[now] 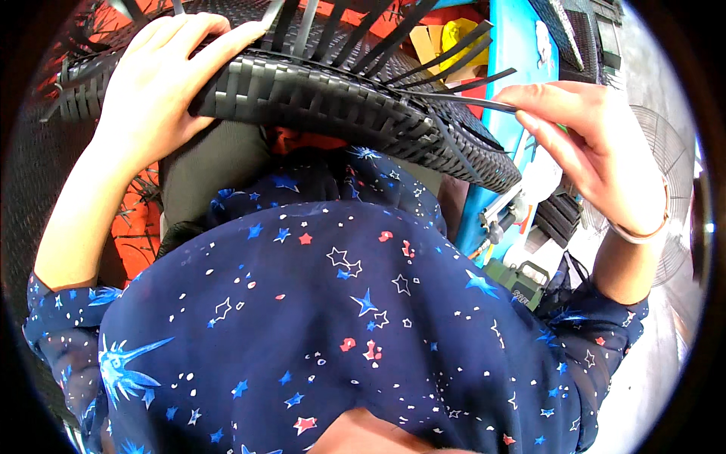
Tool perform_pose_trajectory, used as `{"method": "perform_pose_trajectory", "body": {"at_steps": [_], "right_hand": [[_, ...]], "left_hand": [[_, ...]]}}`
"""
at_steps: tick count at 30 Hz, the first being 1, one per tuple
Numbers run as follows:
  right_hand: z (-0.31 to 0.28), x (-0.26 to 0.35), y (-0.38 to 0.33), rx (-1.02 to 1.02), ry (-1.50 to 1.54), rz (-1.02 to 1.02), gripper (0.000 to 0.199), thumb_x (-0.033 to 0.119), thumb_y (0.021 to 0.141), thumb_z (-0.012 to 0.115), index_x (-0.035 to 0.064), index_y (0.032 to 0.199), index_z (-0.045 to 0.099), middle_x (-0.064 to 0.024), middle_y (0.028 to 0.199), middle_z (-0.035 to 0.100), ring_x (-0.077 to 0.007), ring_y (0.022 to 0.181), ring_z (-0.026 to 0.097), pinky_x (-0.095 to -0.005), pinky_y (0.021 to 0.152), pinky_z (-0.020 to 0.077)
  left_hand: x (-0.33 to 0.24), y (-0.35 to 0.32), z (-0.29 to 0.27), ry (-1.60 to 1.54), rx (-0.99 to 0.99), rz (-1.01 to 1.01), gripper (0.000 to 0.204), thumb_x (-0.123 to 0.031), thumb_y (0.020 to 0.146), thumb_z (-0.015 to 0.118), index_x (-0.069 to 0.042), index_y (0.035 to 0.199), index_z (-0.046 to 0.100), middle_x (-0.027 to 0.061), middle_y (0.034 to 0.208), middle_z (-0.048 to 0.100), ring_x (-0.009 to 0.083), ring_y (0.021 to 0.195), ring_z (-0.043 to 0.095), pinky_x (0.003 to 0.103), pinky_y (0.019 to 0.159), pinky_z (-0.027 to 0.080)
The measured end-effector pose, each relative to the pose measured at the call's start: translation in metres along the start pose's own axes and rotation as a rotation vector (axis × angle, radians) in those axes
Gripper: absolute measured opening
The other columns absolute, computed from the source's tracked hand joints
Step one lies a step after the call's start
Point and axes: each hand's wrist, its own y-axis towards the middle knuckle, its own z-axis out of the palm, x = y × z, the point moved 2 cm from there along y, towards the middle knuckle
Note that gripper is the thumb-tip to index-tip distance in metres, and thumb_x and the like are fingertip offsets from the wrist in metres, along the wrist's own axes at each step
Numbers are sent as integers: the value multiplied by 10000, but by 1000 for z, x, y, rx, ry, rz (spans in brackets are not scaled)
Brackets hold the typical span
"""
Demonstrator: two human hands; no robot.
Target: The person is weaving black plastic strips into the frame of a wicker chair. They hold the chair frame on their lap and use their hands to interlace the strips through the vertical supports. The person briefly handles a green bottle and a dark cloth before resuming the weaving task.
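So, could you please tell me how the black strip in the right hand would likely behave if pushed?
The black strip likely has some springy stiffness, since similar loose ends stick out unsupported from the woven edge. It should be light, being so thin and narrow. Its shiny surface may make it slightly slippery in the right hand.

Curved black woven rim (302, 98), splayed loose ends (305, 30), strip (469, 99) extending right

A wire-guarded fan (678, 160) stands right of a blue panel (516, 34) and a green case (508, 281)
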Motion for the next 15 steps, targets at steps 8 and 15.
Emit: {"method": "perform_pose_trajectory", "body": {"at_steps": [8,15], "right_hand": [[10,0,0,55,110,46,213,35,955,620,-23,1147,691,-186,905,695,-321,735,651,-384,691,512],[16,0,-5,63,165,135,209,37,954,629,-30,1142,688,-180,885,686,-315,740,653,-378,690,505]], "left_hand": [[-8,0,2,6,-9,23,933,-36,535,833,-231,1411,581,60,1267,600,303,1169,578,433,1035,451],[-11,-3,5,-11,-32,25,924,-31,521,831,-233,1391,594,58,1257,605,308,1154,580,431,1024,455]]}}
